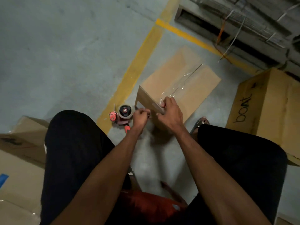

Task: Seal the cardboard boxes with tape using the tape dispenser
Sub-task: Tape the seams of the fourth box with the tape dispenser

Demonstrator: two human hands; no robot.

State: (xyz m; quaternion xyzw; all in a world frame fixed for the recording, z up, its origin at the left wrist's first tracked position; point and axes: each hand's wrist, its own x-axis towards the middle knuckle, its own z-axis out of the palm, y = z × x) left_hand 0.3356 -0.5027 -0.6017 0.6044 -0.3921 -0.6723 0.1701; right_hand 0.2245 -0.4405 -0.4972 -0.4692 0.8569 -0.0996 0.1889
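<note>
- Cardboard box (181,85) lies on the grey concrete floor (65,54), in front of the seated person, between the knees and a yellow floor line (139,59).
- Clear tape (186,78) runs along the box's top seam, shiny and wrinkled towards the near end.
- Right hand (170,113): fingers curled over the near top edge of the box, pinching the loose tape end there.
- Left hand (140,116): fingers curled at the box's near left corner; whether they hold the flap edge or only tape cannot be told.
- Tape dispenser (122,115), red with a roll mounted, lies on the floor just left of the box, touching the yellow line. Neither hand holds it; the left hand is just beside it.
- Second box (266,111), printed "boat", stands to the right, apart from the first.
- More boxes (19,159) sit at the left, beside the left knee.
- Strapped stack of flat cardboard (253,23) at upper right, on a pallet.
- Sandalled foot (200,123) shows near the box's right corner.
</note>
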